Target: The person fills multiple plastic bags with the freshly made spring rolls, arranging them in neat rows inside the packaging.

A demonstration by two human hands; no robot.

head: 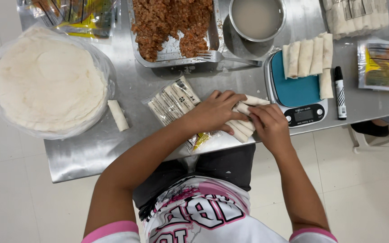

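Round wrappers (48, 83) are sitting stacked at far left, a meat tray (174, 56) and fork (214, 57) lying beyond a blue scale (293, 92) at right.

We see a small bunch of pale rolled wrappers (244, 121) lying side by side near the front edge of the steel table (91, 153), just left of the blue kitchen scale (296, 90), their ends pointing up toward the scale. They are thin, cream-white cylinders, pressed close together and partly covered. A clear plastic packet (173, 101) of the same rolls lies tilted just left of them, farther from the scale.
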